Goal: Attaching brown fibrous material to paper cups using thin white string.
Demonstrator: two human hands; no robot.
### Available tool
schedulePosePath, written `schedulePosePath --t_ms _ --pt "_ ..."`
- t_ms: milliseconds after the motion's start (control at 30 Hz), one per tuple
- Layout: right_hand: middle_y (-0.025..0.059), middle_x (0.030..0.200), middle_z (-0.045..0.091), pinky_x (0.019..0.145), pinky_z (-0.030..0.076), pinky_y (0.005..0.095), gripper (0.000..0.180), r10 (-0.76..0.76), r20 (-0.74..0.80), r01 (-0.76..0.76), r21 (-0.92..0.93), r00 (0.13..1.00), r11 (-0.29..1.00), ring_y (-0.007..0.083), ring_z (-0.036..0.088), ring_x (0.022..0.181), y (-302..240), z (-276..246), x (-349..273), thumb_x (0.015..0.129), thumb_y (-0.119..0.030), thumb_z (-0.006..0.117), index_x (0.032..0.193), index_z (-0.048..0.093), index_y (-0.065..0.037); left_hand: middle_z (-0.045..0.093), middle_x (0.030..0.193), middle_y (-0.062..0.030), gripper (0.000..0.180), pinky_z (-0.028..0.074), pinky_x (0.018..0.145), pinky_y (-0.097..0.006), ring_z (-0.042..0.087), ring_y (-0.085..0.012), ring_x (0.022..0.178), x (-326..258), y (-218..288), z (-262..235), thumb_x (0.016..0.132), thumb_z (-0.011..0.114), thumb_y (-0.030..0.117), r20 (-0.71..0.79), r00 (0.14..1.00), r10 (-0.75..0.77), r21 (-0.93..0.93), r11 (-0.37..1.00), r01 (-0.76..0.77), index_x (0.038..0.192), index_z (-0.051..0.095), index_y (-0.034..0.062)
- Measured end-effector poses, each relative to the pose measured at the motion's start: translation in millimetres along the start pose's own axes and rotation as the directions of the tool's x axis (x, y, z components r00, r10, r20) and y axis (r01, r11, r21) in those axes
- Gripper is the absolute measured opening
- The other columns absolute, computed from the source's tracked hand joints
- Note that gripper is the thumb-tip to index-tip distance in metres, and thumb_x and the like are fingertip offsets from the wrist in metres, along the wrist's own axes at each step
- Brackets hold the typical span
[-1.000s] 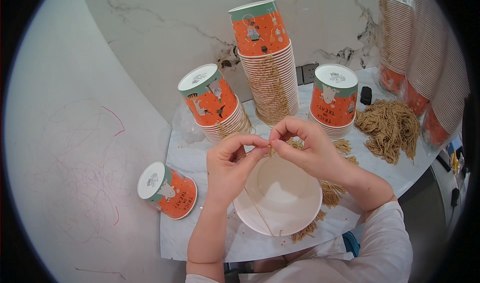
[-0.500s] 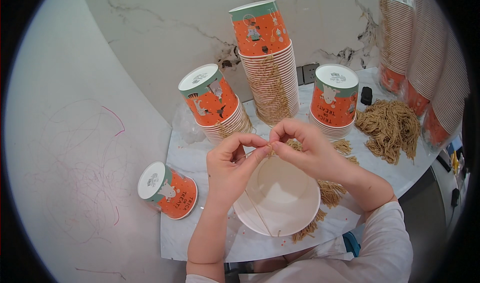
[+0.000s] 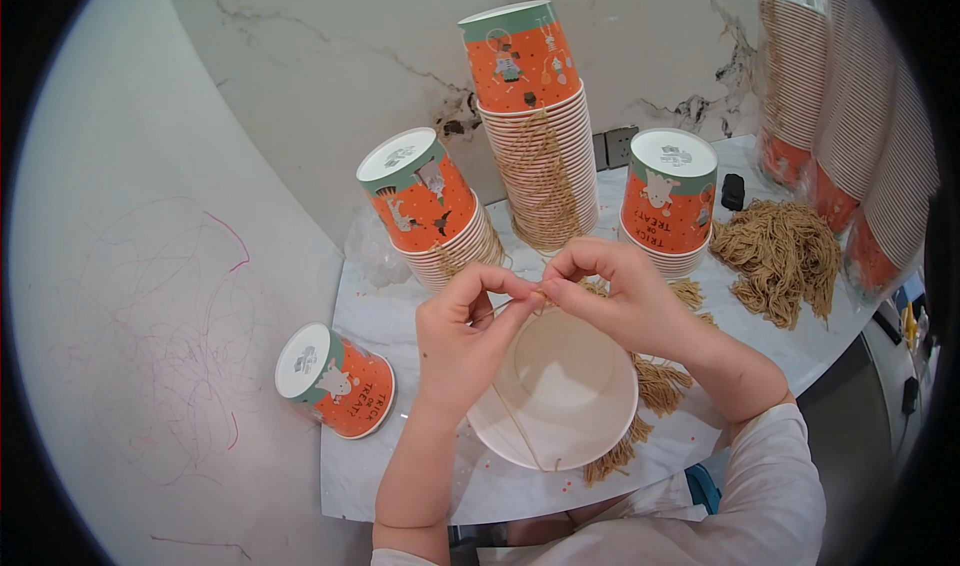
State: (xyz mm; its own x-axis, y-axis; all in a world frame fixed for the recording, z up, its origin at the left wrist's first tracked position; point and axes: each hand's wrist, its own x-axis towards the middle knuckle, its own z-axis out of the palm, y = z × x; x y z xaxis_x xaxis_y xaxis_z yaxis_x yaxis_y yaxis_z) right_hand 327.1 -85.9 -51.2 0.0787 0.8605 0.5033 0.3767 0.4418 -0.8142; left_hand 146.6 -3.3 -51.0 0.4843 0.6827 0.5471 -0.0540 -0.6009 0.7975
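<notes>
A white paper bucket (image 3: pixel 595 421) stands mouth up before me, its inside showing. A thin tan string (image 3: pixel 517 424) crosses its opening from the near rim up to my fingers at the far rim. My left hand (image 3: pixel 460 336) pinches the string between thumb and forefinger. My right hand (image 3: pixel 625 301) meets it there, thumb and fingertips closed on the same string. The fingertips nearly touch, and they hide how the string lies against the far rim. Tan string bundles with frayed ends (image 3: pixel 660 386) lie to the right of the bucket, partly covered by it and my right arm.
Behind stand a tall stack of upside-down orange buckets (image 3: pixel 545 166), a shorter left stack (image 3: pixel 425 201) and a right stack (image 3: pixel 668 201). Another orange bucket (image 3: pixel 350 391) is at left. A tan string pile (image 3: pixel 785 256) and small black object (image 3: pixel 733 192) lie right, near wrapped bucket stacks (image 3: pixel 795 76).
Both hands stay at the far rim with the string pinched. My left hand has shifted very slightly right, and the bucket has moved a touch.
</notes>
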Motion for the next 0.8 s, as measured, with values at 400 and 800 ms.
schedulePosePath --t_ms 400,800 --pt "-0.0027 0.091 0.067 0.072 0.05 0.0212 0.017 0.202 0.097 -0.223 0.31 0.974 0.924 0.002 0.059 0.083 -1.8 0.1 2.2 0.101 -0.017 0.063 0.1 0.068 0.0 0.068 0.09 0.0039 0.011 0.025 0.049 -0.019 0.033 0.0022 0.055 1.3 3.3 -6.5 0.078 0.077 0.0 0.078 0.997 0.015 0.008 1.0 -0.016 0.088 0.073 0.0044" --pt "0.0086 0.085 0.069 0.075 0.053 0.0298 0.018 -0.018 -0.04 0.019 0.013 0.999 1.0 0.0133 0.066 0.082 -2.2 3.8 -0.7 0.092 -0.014 0.07 0.094 0.069 0.005 0.069 0.093 0.0015 0.01 0.023 0.046 -0.019 0.032 0.0027 0.053 -0.5 4.5 -4.9 0.08 0.083 0.003 0.043 0.999 0.0 0.049 0.999 -0.002 0.086 0.075 0.0026"
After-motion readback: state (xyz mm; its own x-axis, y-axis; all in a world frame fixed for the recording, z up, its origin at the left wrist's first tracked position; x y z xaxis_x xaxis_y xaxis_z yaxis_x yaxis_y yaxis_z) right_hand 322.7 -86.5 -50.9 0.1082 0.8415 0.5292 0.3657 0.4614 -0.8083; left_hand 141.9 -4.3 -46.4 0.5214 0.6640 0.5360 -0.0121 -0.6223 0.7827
